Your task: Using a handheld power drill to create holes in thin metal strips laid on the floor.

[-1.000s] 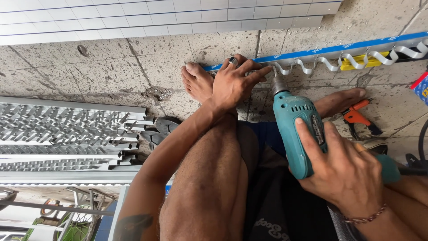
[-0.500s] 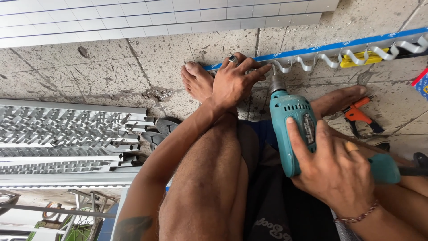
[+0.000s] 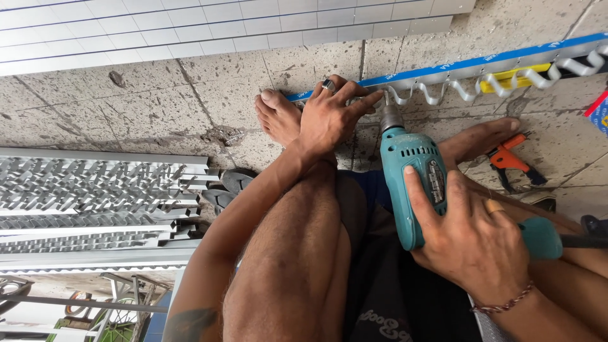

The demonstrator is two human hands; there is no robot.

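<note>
Item: teal power drill (image 3: pixel 410 180), pistol form, hard plastic body with metal chuck. Location: held nose-forward over the concrete floor (image 3: pixel 158 107), its chuck end at the metal rail (image 3: pixel 443 73) with the blue edge strip, just right of the left hand's fingertips.

Right hand (image 3: pixel 472 237): closed around the drill's rear body and grip, fingers wrapped along its side.

Left hand (image 3: pixel 329 117): laid flat and spread on the rail end, pinning it down beside a bare foot (image 3: pixel 278 117); it grips nothing.

Handling, as judged: the drill looks rigid and moderately heavy, front-weighted; best taken at the grip, with the body steadied. The rail appears light, stiff and thin-walled, likely to skate on the floor unless pressed. Whether the bit touches metal is hidden by the chuck.

Nearby: wavy metal strip (image 3: pixel 538 73), orange clamp (image 3: pixel 510 158), stacked metal sections (image 3: pixel 95 190).
</note>
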